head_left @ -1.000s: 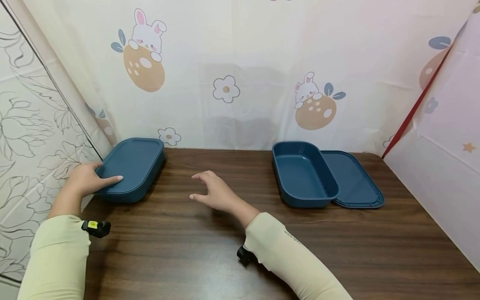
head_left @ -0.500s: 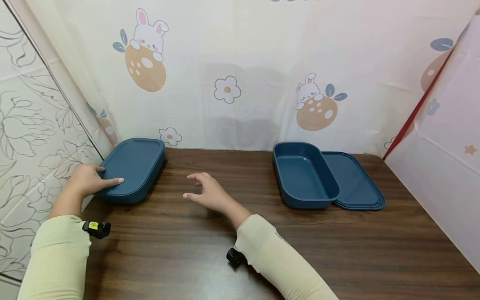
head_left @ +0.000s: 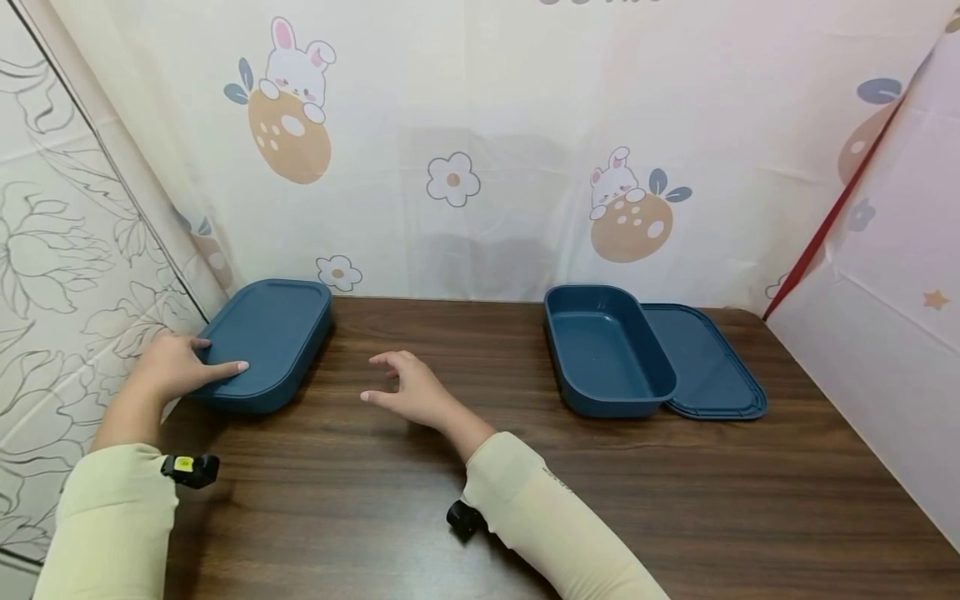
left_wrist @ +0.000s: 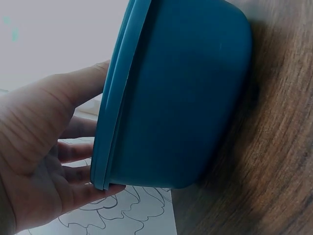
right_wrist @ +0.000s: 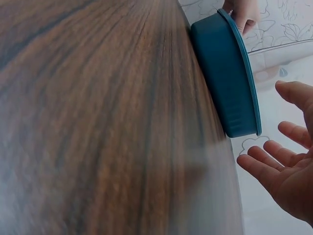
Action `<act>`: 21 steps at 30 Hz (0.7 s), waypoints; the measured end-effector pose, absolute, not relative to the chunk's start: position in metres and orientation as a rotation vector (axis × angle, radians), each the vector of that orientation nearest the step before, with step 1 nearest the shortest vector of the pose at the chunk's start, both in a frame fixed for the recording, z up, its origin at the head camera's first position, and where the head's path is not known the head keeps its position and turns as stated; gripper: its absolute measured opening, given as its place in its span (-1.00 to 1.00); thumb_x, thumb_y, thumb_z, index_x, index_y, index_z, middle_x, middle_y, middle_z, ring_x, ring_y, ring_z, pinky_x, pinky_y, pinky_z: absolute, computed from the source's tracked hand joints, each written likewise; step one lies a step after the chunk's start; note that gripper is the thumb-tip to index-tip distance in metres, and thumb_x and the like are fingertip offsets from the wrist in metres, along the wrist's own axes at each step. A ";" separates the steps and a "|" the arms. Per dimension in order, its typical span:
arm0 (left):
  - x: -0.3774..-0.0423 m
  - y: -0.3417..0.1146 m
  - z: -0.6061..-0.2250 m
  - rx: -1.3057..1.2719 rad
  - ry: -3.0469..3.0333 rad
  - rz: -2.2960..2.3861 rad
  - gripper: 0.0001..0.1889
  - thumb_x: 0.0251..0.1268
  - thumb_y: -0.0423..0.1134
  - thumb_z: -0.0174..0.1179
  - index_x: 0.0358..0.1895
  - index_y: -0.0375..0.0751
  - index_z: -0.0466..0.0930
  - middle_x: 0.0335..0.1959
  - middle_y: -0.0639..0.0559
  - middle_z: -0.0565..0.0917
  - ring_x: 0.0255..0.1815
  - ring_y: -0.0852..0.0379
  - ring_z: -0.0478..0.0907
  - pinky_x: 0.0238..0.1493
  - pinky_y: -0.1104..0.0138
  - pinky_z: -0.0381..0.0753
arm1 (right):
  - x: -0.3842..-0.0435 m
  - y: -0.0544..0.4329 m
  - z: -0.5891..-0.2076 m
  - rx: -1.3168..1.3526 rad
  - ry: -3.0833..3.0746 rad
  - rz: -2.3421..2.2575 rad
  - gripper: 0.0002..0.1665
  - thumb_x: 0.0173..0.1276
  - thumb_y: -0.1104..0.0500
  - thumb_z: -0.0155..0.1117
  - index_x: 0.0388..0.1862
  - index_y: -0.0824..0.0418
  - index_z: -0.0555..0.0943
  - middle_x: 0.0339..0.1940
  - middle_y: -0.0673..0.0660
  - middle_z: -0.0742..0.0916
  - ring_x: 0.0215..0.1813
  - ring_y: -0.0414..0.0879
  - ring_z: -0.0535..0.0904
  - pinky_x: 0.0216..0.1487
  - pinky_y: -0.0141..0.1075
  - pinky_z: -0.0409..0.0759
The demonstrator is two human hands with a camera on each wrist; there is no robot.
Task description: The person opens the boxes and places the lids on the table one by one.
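A dark blue lidded food container (head_left: pixel 270 333) sits at the table's back left, its lid (left_wrist: pixel 105 122) on top. My left hand (head_left: pixel 168 367) holds its near left corner, thumb on the lid and the other fingers round the edge. In the left wrist view the little fingertip shows at the lid's rim. My right hand (head_left: pixel 412 390) hovers over the middle of the table, holding nothing, thumb and fingers spread apart and facing the container. The right wrist view shows the right fingers (right_wrist: pixel 264 169) apart from the container.
A second blue container (head_left: pixel 607 354), lidless, stands at the back right. It overlaps a loose blue lid (head_left: pixel 705 362) lying on the brown wooden table (head_left: pixel 360 517). Patterned cloth (head_left: pixel 450 100) lines the back and sides.
My right hand has moved left, closer to the lidded container. My left hand keeps its hold on the container's corner, with hardly any movement.
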State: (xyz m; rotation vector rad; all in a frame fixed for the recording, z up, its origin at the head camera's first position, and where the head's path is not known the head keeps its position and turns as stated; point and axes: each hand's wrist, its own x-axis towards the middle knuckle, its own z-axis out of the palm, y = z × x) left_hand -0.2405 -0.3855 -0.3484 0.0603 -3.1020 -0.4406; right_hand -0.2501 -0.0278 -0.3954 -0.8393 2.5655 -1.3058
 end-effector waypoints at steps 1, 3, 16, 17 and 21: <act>-0.240 -0.385 -0.348 0.053 -3.105 -0.442 0.03 0.15 0.31 0.24 0.17 -0.79 0.31 0.11 -0.76 0.30 0.12 -0.59 0.26 0.08 -0.32 0.33 | -0.250 -0.029 -0.396 -0.838 2.564 -1.308 -0.33 0.30 -0.04 0.39 0.34 0.13 0.46 0.29 0.11 0.49 0.20 0.03 0.52 0.00 -0.31 0.56; -0.239 -0.383 -0.348 0.036 -3.102 -0.438 0.03 0.15 0.32 0.24 0.17 -0.79 0.32 0.11 -0.76 0.31 0.12 -0.59 0.26 0.09 -0.32 0.33 | -0.250 -0.030 -0.396 -0.834 2.554 -1.316 -0.33 0.29 -0.04 0.39 0.33 0.14 0.47 0.30 0.12 0.48 0.20 0.05 0.52 0.01 -0.31 0.56; -0.228 -0.374 -0.352 -0.027 -3.094 -0.421 0.02 0.16 0.32 0.23 0.16 -0.77 0.34 0.16 -0.74 0.26 0.15 -0.60 0.24 0.10 -0.35 0.30 | -0.245 -0.049 -0.402 -0.670 2.447 -1.452 -0.34 0.29 -0.04 0.40 0.29 0.19 0.49 0.26 0.09 0.54 0.11 -0.06 0.57 0.01 -0.32 0.57; -0.227 -0.374 -0.352 -0.032 -3.094 -0.416 0.01 0.16 0.31 0.23 0.16 -0.77 0.35 0.16 -0.74 0.26 0.15 -0.60 0.24 0.10 -0.35 0.29 | -0.245 -0.051 -0.402 -0.646 2.429 -1.480 -0.34 0.28 -0.03 0.41 0.29 0.20 0.50 0.26 0.09 0.55 0.12 -0.07 0.57 0.01 -0.32 0.57; -0.227 -0.375 -0.352 -0.051 -3.084 -0.417 -0.03 0.19 0.27 0.23 0.16 -0.76 0.35 0.14 -0.74 0.30 0.14 -0.59 0.27 0.09 -0.34 0.31 | -0.244 -0.062 -0.405 -0.534 2.303 -1.616 -0.33 0.25 0.01 0.44 0.28 0.23 0.50 0.25 0.11 0.57 0.11 -0.05 0.58 -0.05 -0.32 0.60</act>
